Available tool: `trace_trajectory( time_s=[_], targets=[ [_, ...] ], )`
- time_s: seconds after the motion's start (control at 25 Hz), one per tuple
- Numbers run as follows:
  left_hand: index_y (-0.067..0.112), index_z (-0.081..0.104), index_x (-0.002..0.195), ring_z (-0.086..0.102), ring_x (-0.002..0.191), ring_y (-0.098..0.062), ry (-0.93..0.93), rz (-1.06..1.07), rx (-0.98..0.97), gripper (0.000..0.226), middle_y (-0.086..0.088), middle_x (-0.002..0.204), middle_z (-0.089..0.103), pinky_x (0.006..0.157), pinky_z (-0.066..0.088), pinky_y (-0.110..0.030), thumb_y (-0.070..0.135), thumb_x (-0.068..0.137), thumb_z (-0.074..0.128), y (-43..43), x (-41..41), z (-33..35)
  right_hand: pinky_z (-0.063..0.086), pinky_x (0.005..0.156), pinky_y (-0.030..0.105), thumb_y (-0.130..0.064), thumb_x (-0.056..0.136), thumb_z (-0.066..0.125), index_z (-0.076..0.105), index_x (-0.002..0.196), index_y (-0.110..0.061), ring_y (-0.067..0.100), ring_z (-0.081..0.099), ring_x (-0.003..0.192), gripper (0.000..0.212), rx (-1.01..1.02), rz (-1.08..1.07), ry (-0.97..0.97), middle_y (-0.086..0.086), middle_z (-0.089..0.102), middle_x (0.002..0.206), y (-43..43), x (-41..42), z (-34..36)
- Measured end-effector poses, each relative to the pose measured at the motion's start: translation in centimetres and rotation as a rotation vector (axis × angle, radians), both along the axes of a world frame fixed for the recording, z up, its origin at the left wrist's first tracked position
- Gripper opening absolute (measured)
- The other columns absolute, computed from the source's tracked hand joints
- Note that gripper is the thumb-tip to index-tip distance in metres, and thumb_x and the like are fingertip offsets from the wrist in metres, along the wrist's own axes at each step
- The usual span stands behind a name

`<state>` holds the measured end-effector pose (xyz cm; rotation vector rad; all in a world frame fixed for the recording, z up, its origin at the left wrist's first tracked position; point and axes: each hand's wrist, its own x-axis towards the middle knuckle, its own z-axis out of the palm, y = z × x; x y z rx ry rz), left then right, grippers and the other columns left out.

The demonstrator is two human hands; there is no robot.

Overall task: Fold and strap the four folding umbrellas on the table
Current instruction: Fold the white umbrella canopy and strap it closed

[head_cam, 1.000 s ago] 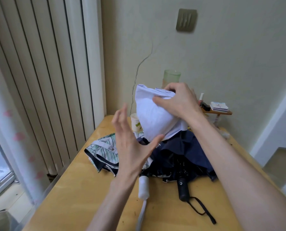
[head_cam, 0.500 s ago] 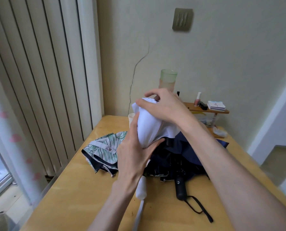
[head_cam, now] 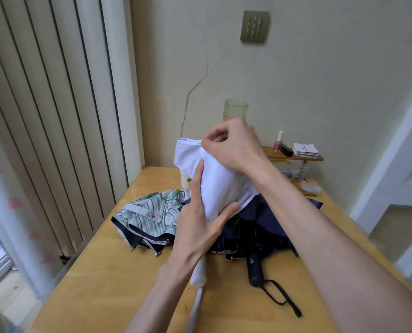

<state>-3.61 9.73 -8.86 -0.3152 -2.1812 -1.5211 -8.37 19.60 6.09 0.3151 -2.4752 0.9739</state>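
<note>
A white folding umbrella is held tilted above the wooden table, its white handle pointing down toward me. My left hand wraps around the lower part of its canopy. At the canopy's top edge my right hand pinches the fabric. Behind it lie a dark navy umbrella with a black handle and wrist strap, and a green leaf-print umbrella, both loose and unstrapped. A fourth umbrella is not visible.
A green tumbler and a white cup stand at the table's back. A small wooden shelf with a nail-polish bottle and cards sits at the back right. Vertical blinds run along the left.
My left hand went from open in the air to wrapped around the white canopy. My right hand shifted up to pinch the top edge of the fabric.
</note>
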Motion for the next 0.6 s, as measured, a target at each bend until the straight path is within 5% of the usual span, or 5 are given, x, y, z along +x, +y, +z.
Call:
trace_trajectory(
  time_s=[0.12,0.2,0.36,0.6],
  targets=[
    [0.059,0.008,0.160,0.070,0.086,-0.013,0.008,0.004,0.023,0.107,0.002,0.106,0.074,0.069,0.055,-0.030,0.076,0.078,0.073,0.0,-0.1,-0.7,0.055,0.087,0.033,-0.028,0.090,0.070,0.079,0.097,-0.031,0.019,0.066,0.091,0.011,0.076,0.061,-0.040,-0.012,0.065,0.077,-0.4,0.4,0.1],
    [0.047,0.018,0.164,0.069,0.077,-0.024,0.053,0.094,-0.057,0.102,-0.001,0.092,0.075,0.068,0.057,-0.043,0.080,0.077,0.061,-0.3,-0.4,-1.2,0.048,0.081,0.033,-0.032,0.093,0.067,0.075,0.112,-0.040,0.020,0.058,0.093,0.022,0.207,0.100,-0.125,-0.014,0.057,0.082,-0.1,0.7,0.4],
    [0.030,0.034,0.158,0.058,0.052,-0.036,0.200,0.359,-0.278,0.092,-0.005,0.065,0.067,0.047,0.045,-0.037,0.075,0.080,0.050,-0.2,-0.7,-1.3,0.037,0.068,0.030,-0.034,0.098,0.062,0.073,0.103,-0.035,0.024,0.054,0.094,0.012,0.287,-0.042,-0.117,-0.014,0.052,0.077,-0.5,0.4,0.6],
    [0.037,0.021,0.165,0.057,0.051,-0.025,0.163,0.405,-0.241,0.105,0.002,0.061,0.058,0.049,0.046,-0.034,0.084,0.076,0.053,-0.2,0.0,-0.6,0.056,0.094,0.036,-0.026,0.093,0.062,0.070,0.093,-0.028,0.028,0.065,0.110,0.009,0.130,-0.095,-0.206,-0.003,0.068,0.105,-1.5,-0.5,1.1]
  ],
)
